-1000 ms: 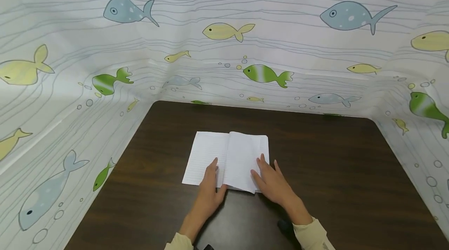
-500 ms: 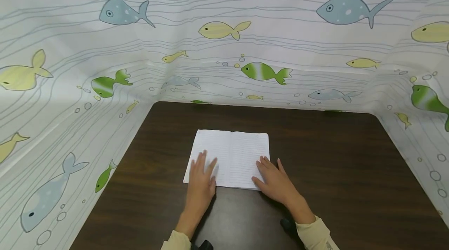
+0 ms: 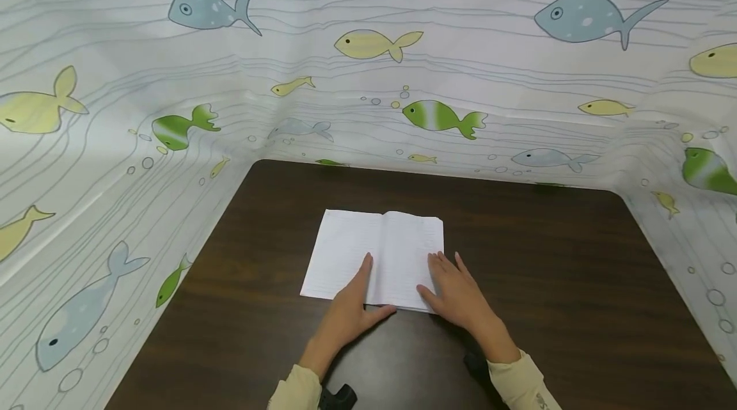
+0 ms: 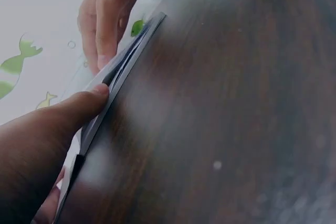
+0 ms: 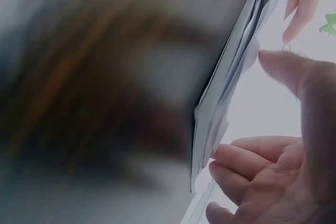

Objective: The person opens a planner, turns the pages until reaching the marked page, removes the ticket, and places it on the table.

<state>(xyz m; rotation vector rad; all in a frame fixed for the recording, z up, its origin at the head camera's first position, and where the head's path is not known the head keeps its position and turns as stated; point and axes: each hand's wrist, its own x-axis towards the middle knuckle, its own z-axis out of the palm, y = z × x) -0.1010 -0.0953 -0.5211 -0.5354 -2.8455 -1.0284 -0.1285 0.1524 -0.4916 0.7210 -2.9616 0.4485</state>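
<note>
One notebook (image 3: 377,256) lying open, mid-table, nearer the front edge than the back, lined pages up. Left hand (image 3: 350,307) flat along the center fold, fingers straight, thumb (image 4: 86,103) at the near edge under a lifted page. Right hand (image 3: 457,291) spread, fingers loosely curved on the right page's lower corner, pinching nothing. Best done by keeping the left palm pressing the fold, sliding the thumb under a single sheet only, lifting slowly from the corner, steadying the right page to avoid creasing. Dark wood table (image 3: 547,269); fish-print sheet (image 3: 437,117) walling three sides.
</note>
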